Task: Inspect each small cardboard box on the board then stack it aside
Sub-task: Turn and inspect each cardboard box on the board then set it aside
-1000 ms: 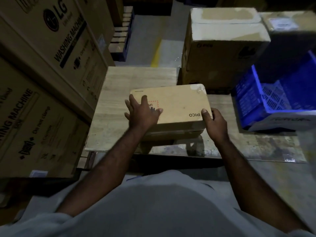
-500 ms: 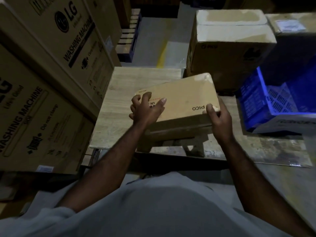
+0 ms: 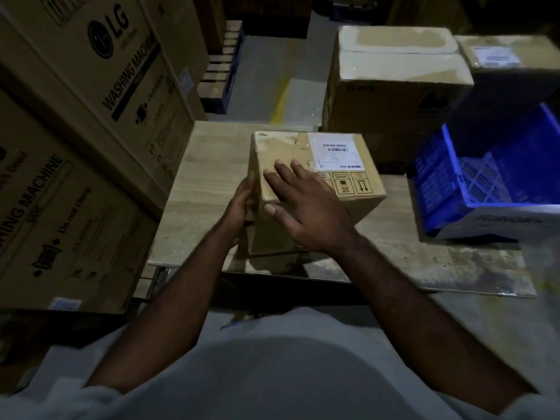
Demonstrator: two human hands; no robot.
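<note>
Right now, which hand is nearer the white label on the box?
Right. The right hand lies flat on top of the box, fingertips just short of the label. The left hand holds the box's left side, farther from it.

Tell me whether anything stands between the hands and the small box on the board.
Nothing visible does. The left hand already grips the left edge of the box, and the right hand lies flat on its top face.

Brown labelled cardboard box [image 3: 315,165] tilted on the board [image 3: 194,189].
</note>
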